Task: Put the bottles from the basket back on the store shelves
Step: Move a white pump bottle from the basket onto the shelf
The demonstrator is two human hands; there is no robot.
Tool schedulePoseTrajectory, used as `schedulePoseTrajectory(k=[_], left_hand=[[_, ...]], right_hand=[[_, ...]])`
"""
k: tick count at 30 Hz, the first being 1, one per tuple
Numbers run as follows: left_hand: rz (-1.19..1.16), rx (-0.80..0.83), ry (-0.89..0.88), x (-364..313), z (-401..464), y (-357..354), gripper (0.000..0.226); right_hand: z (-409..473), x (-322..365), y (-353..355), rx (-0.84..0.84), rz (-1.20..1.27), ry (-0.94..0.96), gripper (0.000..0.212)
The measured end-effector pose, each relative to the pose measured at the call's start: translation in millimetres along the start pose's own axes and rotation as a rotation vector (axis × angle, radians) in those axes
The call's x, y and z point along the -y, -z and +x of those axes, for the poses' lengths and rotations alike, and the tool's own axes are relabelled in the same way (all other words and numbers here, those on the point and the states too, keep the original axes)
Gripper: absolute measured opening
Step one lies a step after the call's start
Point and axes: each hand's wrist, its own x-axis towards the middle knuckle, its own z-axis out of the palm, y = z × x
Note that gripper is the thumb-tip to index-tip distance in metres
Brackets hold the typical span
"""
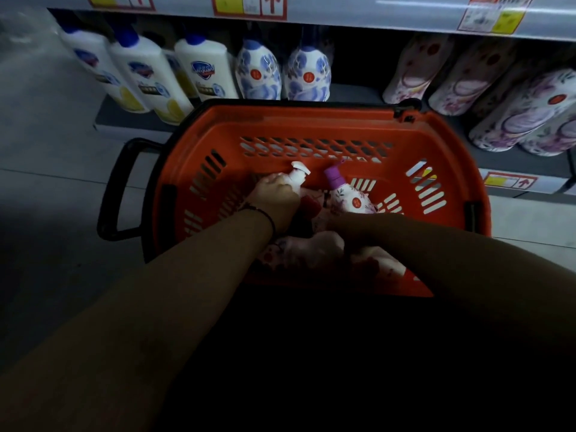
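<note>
Several bottles are seen lying in the basket (280,126), which is set on the floor before the shelf (367,92). The left hand (274,198) is curled round the neck of a white-pump bottle (297,177). The right hand (346,227) lies low among the bottles beside a purple-cap bottle (349,198); its fingers are hidden, so its state cannot be told. Bottles are judged rigid, smooth and fairly heavy when full. A hold at the neck or round the body is advised, not at the pump head.
</note>
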Motion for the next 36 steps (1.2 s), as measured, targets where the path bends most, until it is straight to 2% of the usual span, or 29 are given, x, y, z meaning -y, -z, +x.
schedulePoseTrajectory(k=[1,2,3,5,7,9,10,12,15,17,20,22,26,30,36], left_hand=[[0.03,-0.041,-0.037,2,-1,5,0.032],[0.035,-0.049,-0.025,3,-4,8,0.03],[-0.034,0.049,0.062,2,-8,14,0.034],[-0.188,0.048,0.189,5,-8,15,0.045],[-0.417,0.086,0.119,6,1,6,0.054],[-0.705,0.245,0.046,8,5,6,0.079],[-0.897,0.316,0.065,6,3,11,0.08],[-1.263,0.393,0.115,-3,-2,25,0.056],[-1.544,0.301,0.167,-9,-7,39,0.044],[-1.663,0.244,0.258,-4,-7,44,0.046],[-1.736,0.163,0.315,6,-11,54,0.051],[-1.81,0.112,0.331,16,-16,65,0.041],[-1.842,-0.01,0.335,32,-25,102,0.033],[-1.829,-0.151,0.338,38,-36,141,0.032],[-1.779,-0.297,0.277,52,-57,204,0.03]], right_hand=[[-4,0,8,0.005,0.125,-0.071,0.062],[-9,-3,16,-0.058,0.215,-0.104,0.066],[-12,-9,26,-0.135,0.294,-0.129,0.069],[-18,-21,44,-0.327,0.575,-0.162,0.072],[-23,-28,54,-0.43,0.916,-0.139,0.068],[-27,-28,57,-0.408,1.105,-0.075,0.064],[-28,-25,57,-0.395,1.152,-0.052,0.059],[-27,-21,56,-0.385,1.25,-0.038,0.053],[-28,-13,60,-0.385,1.426,-0.018,0.05],[-36,-7,64,-0.385,1.466,-0.006,0.052],[-59,5,77,-0.33,1.312,0.065,0.072],[-71,16,82,-0.332,1.265,0.11,0.066],[-80,40,93,-0.509,1.266,0.181,0.072],[-93,61,115,-0.675,1.276,0.246,0.068],[-131,89,151,-0.794,1.209,0.335,0.06]])
